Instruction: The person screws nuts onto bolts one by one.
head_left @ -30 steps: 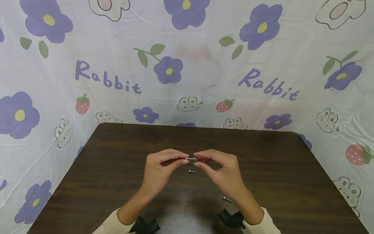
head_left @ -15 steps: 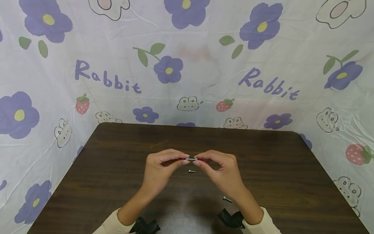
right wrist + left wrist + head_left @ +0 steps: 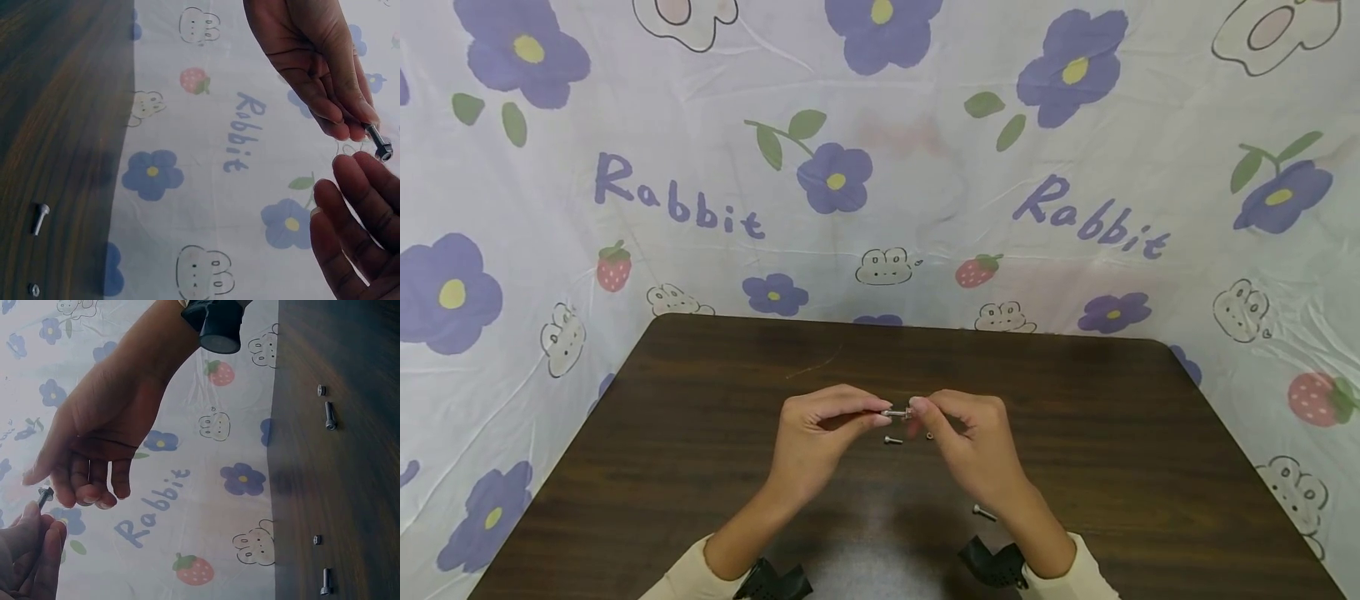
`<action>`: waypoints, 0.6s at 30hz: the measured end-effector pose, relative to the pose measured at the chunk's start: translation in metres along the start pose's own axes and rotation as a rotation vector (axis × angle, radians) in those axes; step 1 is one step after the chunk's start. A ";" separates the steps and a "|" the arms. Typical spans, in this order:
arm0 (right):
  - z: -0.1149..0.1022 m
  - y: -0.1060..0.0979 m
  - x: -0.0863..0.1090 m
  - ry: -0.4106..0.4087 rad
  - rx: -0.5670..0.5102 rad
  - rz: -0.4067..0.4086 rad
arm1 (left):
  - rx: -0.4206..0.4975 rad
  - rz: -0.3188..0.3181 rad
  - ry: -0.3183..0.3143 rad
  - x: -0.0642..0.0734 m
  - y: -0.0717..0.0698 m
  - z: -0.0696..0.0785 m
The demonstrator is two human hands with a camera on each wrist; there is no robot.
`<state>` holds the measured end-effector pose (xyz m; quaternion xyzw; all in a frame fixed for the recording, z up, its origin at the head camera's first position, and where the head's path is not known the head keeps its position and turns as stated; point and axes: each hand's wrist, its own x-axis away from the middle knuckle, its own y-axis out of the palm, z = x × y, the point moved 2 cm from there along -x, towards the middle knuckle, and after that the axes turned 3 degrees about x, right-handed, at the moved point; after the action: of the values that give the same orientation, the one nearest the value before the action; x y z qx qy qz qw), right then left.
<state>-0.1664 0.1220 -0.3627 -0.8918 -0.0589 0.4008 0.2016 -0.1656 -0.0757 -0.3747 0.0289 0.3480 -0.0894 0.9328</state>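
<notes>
My left hand (image 3: 823,425) pinches a silver bolt (image 3: 896,413) between thumb and fingertips, high over the table. A nut (image 3: 384,150) sits at the bolt's free end, pointing toward my right hand (image 3: 966,425). Thumb and forefinger of the right hand are spread on either side of that nut in the left wrist view. Its other fingers (image 3: 350,212) stretch out nearly straight in the right wrist view, a small gap from the nut. In the head view the right thumb overlaps the bolt's end.
On the dark wooden table (image 3: 700,467) lie a loose bolt (image 3: 892,440) and a nut (image 3: 930,436) under the hands. Another bolt (image 3: 984,512) lies nearer, by the right forearm; its neighbouring nut (image 3: 317,539) shows in the left wrist view. A flowered cloth (image 3: 925,208) hangs around the table.
My right thumb has moved up and its forefinger down, off their earlier pinch at the bolt's end. A nut on the table has come into sight beneath. The left hand keeps its pinch, shifted slightly right.
</notes>
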 end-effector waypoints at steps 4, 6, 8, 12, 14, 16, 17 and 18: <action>-0.001 -0.004 0.001 0.018 -0.005 0.004 | -0.029 0.020 -0.008 0.001 0.000 0.000; -0.001 -0.005 0.001 -0.003 -0.014 -0.006 | -0.042 0.029 -0.007 0.001 -0.001 -0.001; -0.001 -0.006 0.001 -0.042 -0.016 -0.017 | -0.047 0.036 -0.004 0.002 -0.002 -0.001; -0.002 -0.006 0.001 -0.104 -0.030 -0.017 | -0.044 0.040 0.000 0.003 -0.002 -0.002; -0.003 -0.006 0.002 -0.121 -0.029 -0.005 | -0.041 0.040 -0.004 0.003 -0.002 -0.002; -0.003 -0.006 0.003 -0.133 -0.033 0.004 | -0.037 0.036 -0.006 0.004 -0.001 -0.002; -0.003 -0.005 0.003 -0.139 -0.033 0.008 | -0.035 0.034 -0.007 0.004 -0.001 -0.002; -0.003 -0.005 0.004 -0.144 -0.032 0.011 | -0.034 0.031 -0.008 0.004 0.000 -0.002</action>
<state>-0.1614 0.1269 -0.3613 -0.8641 -0.0747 0.4638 0.1805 -0.1640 -0.0766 -0.3789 0.0182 0.3451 -0.0689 0.9359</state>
